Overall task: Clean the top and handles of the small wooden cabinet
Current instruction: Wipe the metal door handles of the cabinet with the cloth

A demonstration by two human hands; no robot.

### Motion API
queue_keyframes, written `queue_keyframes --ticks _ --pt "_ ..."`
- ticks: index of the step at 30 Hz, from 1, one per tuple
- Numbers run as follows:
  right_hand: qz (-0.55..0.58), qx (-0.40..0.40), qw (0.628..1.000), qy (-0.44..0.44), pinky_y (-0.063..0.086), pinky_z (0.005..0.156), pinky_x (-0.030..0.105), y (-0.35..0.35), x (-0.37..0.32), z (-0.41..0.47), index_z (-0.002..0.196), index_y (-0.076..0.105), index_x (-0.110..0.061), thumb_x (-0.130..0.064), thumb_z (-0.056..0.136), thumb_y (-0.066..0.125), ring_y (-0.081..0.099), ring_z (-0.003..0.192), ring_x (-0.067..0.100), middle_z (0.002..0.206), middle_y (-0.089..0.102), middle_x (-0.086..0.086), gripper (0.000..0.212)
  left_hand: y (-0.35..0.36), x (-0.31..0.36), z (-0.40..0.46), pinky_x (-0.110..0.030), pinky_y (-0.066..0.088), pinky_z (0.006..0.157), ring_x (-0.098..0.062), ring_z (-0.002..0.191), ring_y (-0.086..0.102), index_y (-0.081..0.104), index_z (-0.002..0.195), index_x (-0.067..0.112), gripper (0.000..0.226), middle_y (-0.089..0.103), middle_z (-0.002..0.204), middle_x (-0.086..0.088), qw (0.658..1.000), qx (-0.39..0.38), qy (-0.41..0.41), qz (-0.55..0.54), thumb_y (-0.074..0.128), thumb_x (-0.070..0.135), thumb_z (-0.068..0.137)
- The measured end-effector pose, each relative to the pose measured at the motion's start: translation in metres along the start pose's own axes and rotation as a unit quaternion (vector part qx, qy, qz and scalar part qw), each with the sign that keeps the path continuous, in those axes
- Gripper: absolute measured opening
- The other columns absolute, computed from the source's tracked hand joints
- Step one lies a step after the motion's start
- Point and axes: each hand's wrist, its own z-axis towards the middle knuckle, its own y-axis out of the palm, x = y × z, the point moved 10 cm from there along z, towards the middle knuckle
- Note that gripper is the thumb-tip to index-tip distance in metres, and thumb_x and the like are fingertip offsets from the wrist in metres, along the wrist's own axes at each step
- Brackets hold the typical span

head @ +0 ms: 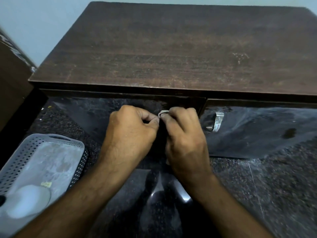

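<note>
I see the small wooden cabinet [171, 48] filling the upper half of the frame, its dark brown top scratched and streaked with pale dust. Below the front edge are two glossy dark doors, and both my hands sit at the left door, in the middle of the frame.

My left hand [132, 129] is curled into a loose fist, thumb and forefinger pinched together at its right side. My right hand [185, 134] is curled too, its fingertips [165, 117] closed on a small pale thing [163, 113] that pokes out between the two hands. I cannot tell whether that pale bit is the left door's metal handle, a scrap of cloth, or both; the hands cover the rest. A sliver of something pale [167, 162] also shows below my right palm.

On the right door, just right of my right hand, a curved silver handle [217, 121] stands free, untouched.

In the lower left of the frame a grey perforated plastic basket [80, 152] rests on the dark speckled floor [257, 186], with a white rounded object [29, 201] lying inside it. A brown piece of furniture [12, 83] crosses the left edge, well apart from my hands.
</note>
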Motion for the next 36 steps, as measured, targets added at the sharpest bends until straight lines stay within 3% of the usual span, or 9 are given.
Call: queue_keyframes --ticks 2,5,9,14,20,25,29,33,36 --pt "-0.023 -0.024 0.999 -0.024 0.050 0.073 0.048 0.004 0.002 -0.007 0.108 0.070 0.007 -0.013 0.103 0.041 0.054 0.094 0.032 0.108 0.067 0.017 0.035 -0.002 -0.007 -0.001 -0.011 0.046 0.044 0.002 0.049 0.062 0.076 0.069 0.032 0.015 0.066 0.053 0.020 1.000 -0.006 -0.014 0.009 0.072 0.033 0.083" --pt "-0.035 0.050 0.998 -0.032 0.047 0.075 0.048 -0.011 0.004 -0.003 0.107 0.074 0.001 -0.015 0.104 0.046 0.045 0.099 0.026 0.107 0.072 0.010 0.033 -0.002 -0.015 -0.004 -0.024 0.058 0.055 0.000 0.046 0.063 0.077 0.069 0.031 0.015 0.067 0.053 0.017 0.999 -0.028 -0.034 0.011 0.072 0.034 0.083" --pt "-0.091 0.154 0.982 -0.057 0.038 0.078 0.041 -0.017 -0.003 -0.003 0.097 0.079 -0.009 -0.012 0.094 0.068 0.048 0.096 0.022 0.099 0.076 0.000 0.012 0.000 -0.020 -0.005 -0.024 0.058 0.058 0.002 0.048 0.063 0.077 0.069 0.032 0.015 0.067 0.053 0.018 0.998 -0.045 -0.038 0.010 0.072 0.034 0.084" --pt "-0.119 0.077 0.987 -0.081 0.045 0.072 0.045 0.001 0.003 -0.019 0.097 0.080 -0.012 -0.017 0.095 0.060 0.047 0.098 0.019 0.101 0.076 -0.004 0.020 -0.002 -0.025 -0.004 -0.022 0.054 0.058 0.002 0.050 0.063 0.076 0.066 0.031 0.018 0.068 0.056 0.017 0.997 -0.055 -0.049 0.011 0.073 0.034 0.084" --pt "-0.088 0.201 0.973 -0.078 0.045 0.068 0.048 -0.036 -0.004 0.002 0.097 0.081 -0.014 -0.015 0.099 0.061 0.045 0.088 0.018 0.099 0.076 -0.009 0.020 0.007 -0.026 -0.004 -0.028 0.060 0.061 -0.001 0.049 0.065 0.076 0.068 0.029 0.018 0.068 0.054 0.015 0.995 -0.080 -0.049 0.023 0.072 0.034 0.085" --pt "-0.131 0.110 0.980 -0.099 0.052 0.066 0.047 -0.008 -0.001 -0.015 0.092 0.081 -0.010 -0.011 0.095 0.067 0.046 0.087 0.017 0.094 0.077 -0.003 0.014 0.017 -0.031 -0.007 -0.022 0.055 0.060 -0.004 0.059 0.067 0.076 0.074 0.031 0.014 0.070 0.063 0.011 0.990 -0.122 -0.067 0.036 0.071 0.030 0.088" --pt "-0.114 0.133 0.981 -0.083 0.046 0.072 0.049 -0.018 0.004 -0.011 0.100 0.079 -0.011 -0.012 0.093 0.065 0.048 0.089 0.019 0.100 0.075 0.000 0.015 0.029 -0.016 -0.009 -0.006 0.045 0.050 0.005 0.065 0.065 0.076 0.085 0.032 0.010 0.072 0.072 0.013 0.985 -0.155 -0.032 0.067 0.069 0.026 0.088" --pt "-0.141 0.102 0.981 -0.086 0.047 0.071 0.047 -0.010 0.002 -0.012 0.098 0.078 -0.009 -0.013 0.095 0.066 0.047 0.088 0.020 0.098 0.075 0.003 0.014 0.042 -0.012 -0.012 -0.024 0.056 0.082 -0.003 0.091 0.067 0.071 0.112 0.033 0.028 0.073 0.096 0.013 0.981 -0.192 -0.035 0.010 0.064 0.015 0.092" --pt "-0.120 0.076 0.985 -0.096 0.040 0.075 0.041 -0.011 -0.001 -0.015 0.095 0.079 -0.007 -0.010 0.090 0.070 0.048 0.084 0.021 0.097 0.075 0.005 0.011 0.052 -0.018 -0.017 -0.032 0.054 0.081 -0.010 0.089 0.065 0.072 0.112 0.024 0.038 0.074 0.102 0.004 0.963 -0.215 -0.108 -0.124 0.055 -0.003 0.092"
